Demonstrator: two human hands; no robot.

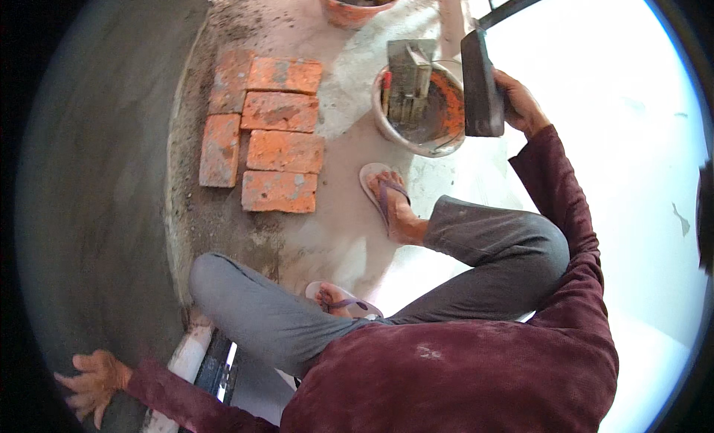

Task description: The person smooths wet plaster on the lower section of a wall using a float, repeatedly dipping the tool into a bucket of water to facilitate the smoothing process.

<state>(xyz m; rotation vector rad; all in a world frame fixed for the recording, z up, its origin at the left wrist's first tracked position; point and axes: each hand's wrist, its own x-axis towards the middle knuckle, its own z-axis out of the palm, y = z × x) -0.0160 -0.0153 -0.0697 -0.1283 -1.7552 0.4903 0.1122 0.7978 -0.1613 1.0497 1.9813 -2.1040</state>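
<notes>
My right hand (pixel 520 102) grips a dark rectangular float (pixel 483 83), held up beside the right of a bucket (pixel 379 113). The bucket has orange stains inside and holds a grey, cement-coated metal trowel (pixel 409 76) and a red-handled tool (pixel 387 91). My left hand (pixel 93 385) is spread with fingers apart against the dark grey, freshly smoothed surface (pixel 97 210) at the lower left. Several orange bricks (pixel 279 150), blotched with grey mortar, lie beside that surface, left of my feet in flip-flops.
An orange tub (pixel 349 13) with a wooden-handled tool stands at the top. Pale pipes or rails (pixel 190 351) lie by my left knee. Dark bars (pixel 513 5) cross the upper right beside a bright white surface (pixel 639 172). Dirt lines the bricks' left side.
</notes>
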